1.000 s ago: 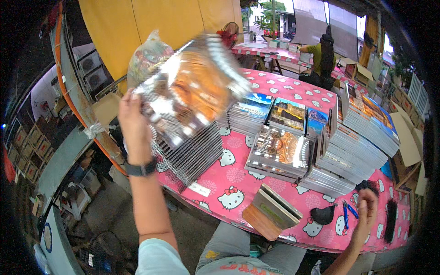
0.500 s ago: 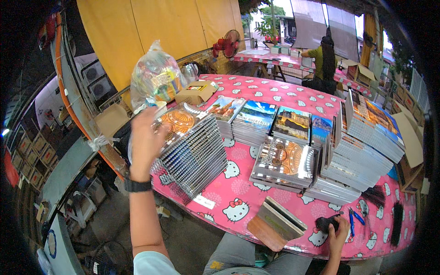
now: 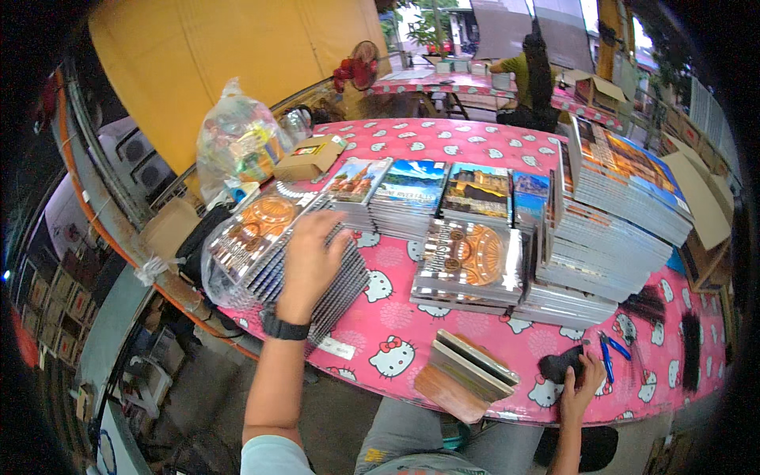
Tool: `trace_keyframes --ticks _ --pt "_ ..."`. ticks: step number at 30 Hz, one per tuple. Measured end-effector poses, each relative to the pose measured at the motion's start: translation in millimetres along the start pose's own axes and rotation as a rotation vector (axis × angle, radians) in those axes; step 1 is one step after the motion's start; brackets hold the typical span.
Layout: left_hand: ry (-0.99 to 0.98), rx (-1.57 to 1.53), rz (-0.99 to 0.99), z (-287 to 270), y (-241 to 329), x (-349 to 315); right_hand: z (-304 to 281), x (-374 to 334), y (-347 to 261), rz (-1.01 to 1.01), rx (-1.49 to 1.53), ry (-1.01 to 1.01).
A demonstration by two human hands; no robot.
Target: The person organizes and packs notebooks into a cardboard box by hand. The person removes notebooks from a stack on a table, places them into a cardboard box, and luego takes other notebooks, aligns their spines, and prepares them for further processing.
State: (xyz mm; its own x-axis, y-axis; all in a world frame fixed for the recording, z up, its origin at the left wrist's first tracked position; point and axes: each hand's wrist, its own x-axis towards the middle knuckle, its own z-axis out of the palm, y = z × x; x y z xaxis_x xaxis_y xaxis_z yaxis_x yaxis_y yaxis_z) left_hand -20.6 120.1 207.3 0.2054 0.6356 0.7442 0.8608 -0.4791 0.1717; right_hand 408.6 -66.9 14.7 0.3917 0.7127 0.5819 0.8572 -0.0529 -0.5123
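My left hand (image 3: pixel 311 257) is open, its fingers spread in front of a tall leaning stack of wire-bound notebooks (image 3: pixel 348 297). The covers on top show a brown wheel-like pattern (image 3: pixel 265 218). Whether the fingertips touch the stack, I cannot tell. At the near right my right hand (image 3: pixel 580 385) has its fingers curled at the edge of a small dark object (image 3: pixel 559 365), its kind unclear. Blue-handled pliers (image 3: pixel 609 358) lie just right of that hand. Left of it rests a wooden block with upright plates (image 3: pixel 467 376).
Further notebook stacks (image 3: pixel 408 194) stand along the table's middle, with a shorter one (image 3: pixel 467 265) nearer me. A high stack (image 3: pixel 609 245) rises at right, beside thin black strands (image 3: pixel 690 352). A cardboard box (image 3: pixel 310 157) and a clear bag (image 3: pixel 237 142) sit far left. Someone (image 3: pixel 532 79) works beyond.
My left hand has moved right and down, from the stack's upper left to in front of it. The view has shifted slightly. My right hand stays by the dark object.
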Motion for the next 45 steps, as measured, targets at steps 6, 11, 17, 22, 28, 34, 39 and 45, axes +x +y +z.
trace_keyframes --ticks 6,11,17,22,28,34,39,45 --pt "-0.314 -0.469 -0.45 165 -4 -19 5 -1 2 -0.012 0.028 0.042" --pt "-0.439 -0.521 -0.486 191 -6 -19 0 3 1 -0.01 0.046 0.076" --pt "-0.331 -0.617 -0.633 172 -21 -25 0 3 -1 0.026 0.096 0.048" --pt "-0.354 -0.896 -0.778 176 -29 -25 0 3 -3 0.029 0.129 0.088" --pt "-0.303 -1.026 -0.845 175 -21 -27 -3 6 -5 0.037 0.132 0.092" --pt "-0.33 -0.885 -0.789 166 -14 -30 -2 7 -8 0.036 0.15 0.106" --pt "-0.208 -0.34 -0.035 136 51 -9 -7 9 -5 0.084 0.141 0.102" --pt "-0.426 -0.305 0.427 142 95 -20 -3 10 -8 0.065 0.153 0.077"
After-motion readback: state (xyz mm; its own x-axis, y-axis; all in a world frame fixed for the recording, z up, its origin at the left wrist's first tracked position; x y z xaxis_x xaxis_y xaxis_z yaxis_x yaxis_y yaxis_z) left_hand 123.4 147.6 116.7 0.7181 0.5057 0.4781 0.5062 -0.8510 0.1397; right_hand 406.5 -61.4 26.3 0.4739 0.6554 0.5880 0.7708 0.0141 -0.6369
